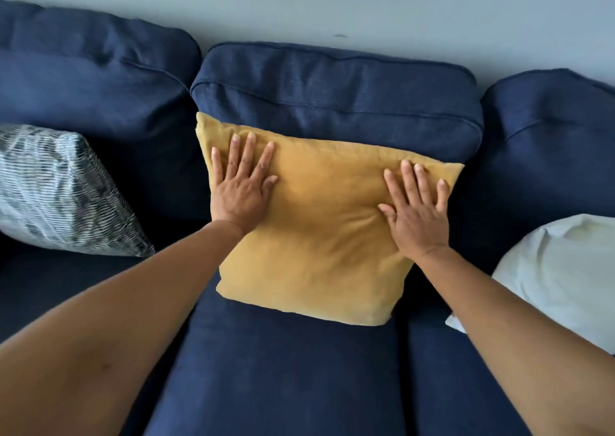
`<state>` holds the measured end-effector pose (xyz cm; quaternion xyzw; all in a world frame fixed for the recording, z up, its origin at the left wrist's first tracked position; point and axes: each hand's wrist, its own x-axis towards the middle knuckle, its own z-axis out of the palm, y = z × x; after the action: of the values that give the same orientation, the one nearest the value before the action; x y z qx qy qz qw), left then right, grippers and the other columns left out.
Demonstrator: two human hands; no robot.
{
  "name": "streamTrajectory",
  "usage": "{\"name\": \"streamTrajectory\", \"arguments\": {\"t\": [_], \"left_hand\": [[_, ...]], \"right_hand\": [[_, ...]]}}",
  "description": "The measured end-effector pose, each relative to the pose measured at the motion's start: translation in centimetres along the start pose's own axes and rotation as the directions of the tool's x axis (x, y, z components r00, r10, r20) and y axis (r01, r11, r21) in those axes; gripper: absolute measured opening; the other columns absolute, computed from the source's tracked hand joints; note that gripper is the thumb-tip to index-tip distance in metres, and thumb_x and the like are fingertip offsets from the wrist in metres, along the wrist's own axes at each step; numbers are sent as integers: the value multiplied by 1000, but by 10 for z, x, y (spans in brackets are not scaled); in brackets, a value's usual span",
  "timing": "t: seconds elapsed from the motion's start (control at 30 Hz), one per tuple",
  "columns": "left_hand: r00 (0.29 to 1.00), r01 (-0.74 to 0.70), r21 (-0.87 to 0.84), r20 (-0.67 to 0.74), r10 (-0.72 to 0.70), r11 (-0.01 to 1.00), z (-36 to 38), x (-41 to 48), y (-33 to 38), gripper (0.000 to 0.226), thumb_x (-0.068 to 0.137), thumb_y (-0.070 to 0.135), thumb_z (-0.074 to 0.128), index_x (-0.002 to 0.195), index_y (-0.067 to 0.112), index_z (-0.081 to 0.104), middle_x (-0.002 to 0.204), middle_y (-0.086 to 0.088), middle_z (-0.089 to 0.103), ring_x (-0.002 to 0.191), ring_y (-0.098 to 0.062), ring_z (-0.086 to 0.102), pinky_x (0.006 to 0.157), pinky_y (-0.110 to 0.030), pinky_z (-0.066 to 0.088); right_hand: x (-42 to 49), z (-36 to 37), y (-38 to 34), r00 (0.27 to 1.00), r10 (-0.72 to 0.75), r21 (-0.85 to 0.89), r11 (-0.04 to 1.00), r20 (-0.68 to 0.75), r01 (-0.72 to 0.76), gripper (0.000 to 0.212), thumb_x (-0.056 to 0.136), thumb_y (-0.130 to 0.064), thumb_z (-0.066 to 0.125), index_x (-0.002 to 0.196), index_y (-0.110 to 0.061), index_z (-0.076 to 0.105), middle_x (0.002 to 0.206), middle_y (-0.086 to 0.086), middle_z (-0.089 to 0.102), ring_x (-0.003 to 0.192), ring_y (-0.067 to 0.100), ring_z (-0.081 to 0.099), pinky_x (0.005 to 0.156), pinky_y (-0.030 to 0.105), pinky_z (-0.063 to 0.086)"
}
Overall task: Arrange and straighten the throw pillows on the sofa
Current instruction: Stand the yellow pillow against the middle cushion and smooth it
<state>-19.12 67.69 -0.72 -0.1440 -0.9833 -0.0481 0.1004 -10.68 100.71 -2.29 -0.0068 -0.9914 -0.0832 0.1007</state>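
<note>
Head view, looking down on a dark blue sofa [299, 369] that stands against a pale grey wall [332, 3]. A mustard yellow pillow [319, 236] stands on the middle seat cushion and leans back on the middle back cushion [336, 103]; its top edge is tilted a bit, left corner higher than the right one. Both hands lie flat on the front of this pillow, w/ bare forearms reaching in from the bottom of the frame.

The left hand [241, 182] is on the upper left part of the pillow. Its fingers [234, 156] are spread wide and straight, holding nothing, only pressing on the fabric. The right hand [416, 209] is on the upper right part, near the top right corner; its fingers [407, 179] are also spread wide and flat, no grip on anything. The fabric makes a small fold beside the right thumb.

A striped pillow [63, 192], grey and white, sits on the left seat, apart from the yellow one, approx. turned on its corner. A white pillow [559, 276] lies on the right seat, partly cut by the frame edge, near the right forearm.
</note>
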Motion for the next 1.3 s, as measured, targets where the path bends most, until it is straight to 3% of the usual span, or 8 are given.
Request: {"name": "streamTrajectory", "arguments": {"t": [0.17, 0.3, 0.43, 0.57, 0.67, 0.8, 1.1, 1.3], "left_hand": [[951, -257, -86, -200, 236, 963, -3, -38, 45, 69, 102, 59, 34, 160, 25, 21, 168, -13, 13, 155, -36, 4, 122, -59, -3], [895, -441, 86, -24, 445, 893, 19, -69, 68, 95, 83, 76, 51, 160, 35, 14, 169, -7, 6, 156, -33, 0, 120, -62, -3], [944, -329, 127, 37, 326, 936, 22, -59, 64, 102, 79, 76, 54, 160, 35, 8, 170, -6, 4, 156, -33, -1, 120, -64, -5], [938, -345, 150, 36, 344, 926, 22, -60, 62, 95, 84, 79, 40, 161, 35, 6, 169, -5, -1, 156, -32, -2, 120, -63, -6], [954, -300, 124, 20, 300, 946, 23, -62, 53, 87, 89, 80, 25, 161, 35, 7, 170, -5, -1, 156, -30, -2, 120, -63, -4], [963, -270, 135, 41, 267, 953, 24, -64, 38, 86, 90, 78, 23, 161, 34, 4, 170, -6, 1, 156, -30, -3, 120, -65, 1], [963, -258, 67, -56, 262, 964, 12, -72, 37, 84, 95, 73, 24, 162, 26, 6, 169, -12, 4, 155, -35, 1, 121, -63, 7], [980, -198, 68, 21, 197, 978, -2, -38, 13, 77, 97, 71, 17, 161, 30, 8, 169, -7, 1, 155, -31, -1, 121, -63, 6]], "right_hand": [[-10, -7, -5, 994, 35, 42, 998, 107, -40, 64, 102, -57, 9, 159, -28, -1, 168, 2, -6, 154, 23, -7, 122, 55, 4], [-12, -29, -7, 998, 19, 182, 983, 62, -30, 63, 103, -51, 28, 159, -26, 13, 168, 5, 5, 154, 25, 3, 120, 52, 8], [-48, -46, -17, 919, -155, 301, 913, -364, 273, 41, 99, -29, 52, 139, -21, 50, 139, 8, 49, 113, 31, 52, 91, 44, 36], [-105, -19, -26, 821, -506, 178, 811, -265, 557, 33, 95, -31, 61, 125, -18, 53, 129, 6, 46, 106, 32, 61, 88, 43, 46], [-99, 8, -15, 884, -467, 21, 884, 31, 467, 74, 97, -54, 39, 158, -19, 17, 167, 9, 11, 152, 28, 17, 119, 51, 16], [-52, 25, 19, 933, -260, -224, 922, 247, 316, 87, 100, -60, 20, 146, -16, -38, 155, 4, -42, 147, 23, -32, 115, 55, -22], [-68, -18, -22, 952, -254, 158, 947, -171, 280, 67, 102, -37, 41, 159, -14, 16, 168, 8, 9, 154, 23, 11, 123, 50, 6], [7, -16, -34, 982, -183, 114, 978, 55, 175, 71, 100, -59, 25, 160, -26, 7, 168, 5, 0, 155, 22, 1, 122, 50, -4]]}}
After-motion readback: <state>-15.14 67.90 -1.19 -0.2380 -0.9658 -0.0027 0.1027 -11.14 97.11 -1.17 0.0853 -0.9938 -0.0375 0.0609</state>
